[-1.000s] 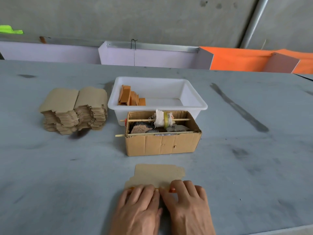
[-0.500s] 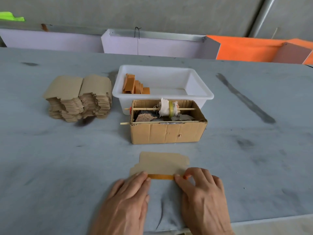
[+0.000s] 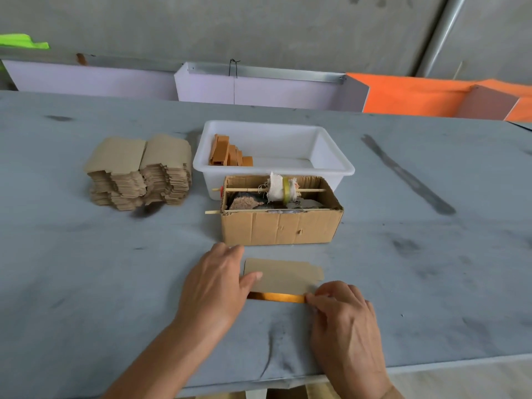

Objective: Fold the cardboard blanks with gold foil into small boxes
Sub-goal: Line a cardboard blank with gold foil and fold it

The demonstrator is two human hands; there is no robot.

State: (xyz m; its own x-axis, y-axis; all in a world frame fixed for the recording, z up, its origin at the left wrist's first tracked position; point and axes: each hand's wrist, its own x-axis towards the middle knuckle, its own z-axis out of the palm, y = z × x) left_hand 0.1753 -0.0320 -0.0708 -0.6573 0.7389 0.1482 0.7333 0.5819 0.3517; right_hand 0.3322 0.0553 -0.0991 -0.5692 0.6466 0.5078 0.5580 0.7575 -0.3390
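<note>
1. Right hand (image 3: 344, 321): fingers curled, tips pinching or pressing the blank's near right corner at the end of the gold strip (image 3: 276, 297) (the exact contact is hidden under the fingertips).
2. Left hand (image 3: 216, 286): fingers fairly straight and together, thumb laid flat on the blank's left edge, palm over the table beside it.
3. Change: a second ago both hands sat side by side on the near edge, covering it. They have since moved apart, the left sliding up and out to the left edge, so the gold strip now shows full length.
4. Cardboard blank (image 3: 280, 276): flat on the grey table (image 3: 115, 269), just in front of the open carton (image 3: 280, 228).
5. Read: first crease looks pressed; next fold likely.
6. Outward: stack of blanks (image 3: 138, 174) far left, white tub (image 3: 331, 168) holding a few orange pieces (probably finished boxes).
</note>
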